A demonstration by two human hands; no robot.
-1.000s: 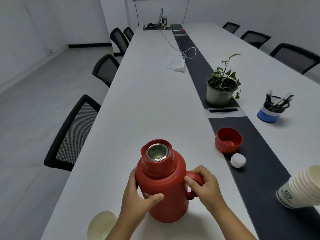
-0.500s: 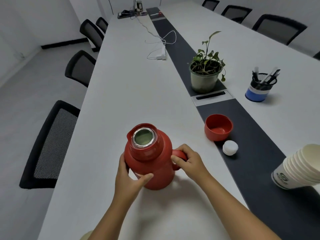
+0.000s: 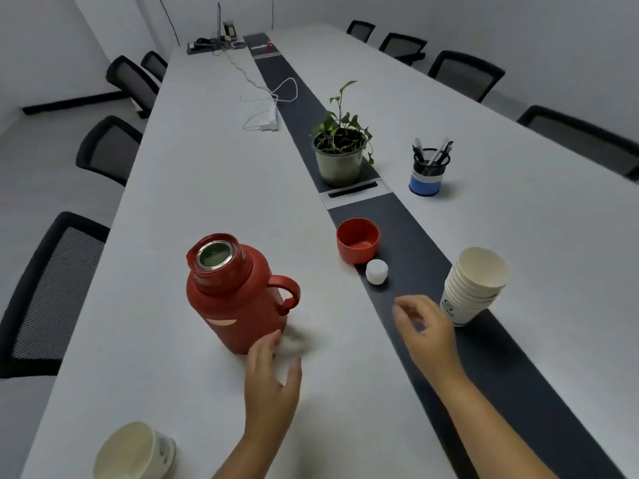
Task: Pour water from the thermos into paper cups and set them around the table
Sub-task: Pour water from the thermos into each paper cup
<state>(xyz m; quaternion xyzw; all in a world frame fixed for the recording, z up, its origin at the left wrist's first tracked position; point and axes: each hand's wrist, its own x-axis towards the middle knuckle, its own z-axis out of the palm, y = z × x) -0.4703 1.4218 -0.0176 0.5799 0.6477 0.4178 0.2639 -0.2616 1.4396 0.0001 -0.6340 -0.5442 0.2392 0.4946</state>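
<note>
The red thermos (image 3: 235, 295) stands upright on the white table (image 3: 207, 188) with its mouth uncovered and its handle pointing right. My left hand (image 3: 271, 378) hovers just below its base, fingers spread, holding nothing. My right hand (image 3: 423, 326) is open and lies close beside a stack of paper cups (image 3: 473, 285) on the dark centre strip. One single paper cup (image 3: 133, 451) stands at the near left edge. The thermos's red lid cup (image 3: 358, 240) and white stopper (image 3: 377, 271) lie between the thermos and the stack.
A potted plant (image 3: 340, 146) and a pen holder (image 3: 428, 167) stand further up the table. White cables and a charger (image 3: 266, 108) lie beyond. Black mesh chairs (image 3: 52, 288) line both long sides.
Both hands have let go of the thermos. The right hand moved right toward the cup stack, and the left hand dropped below the thermos's base. The camera view swung left.
</note>
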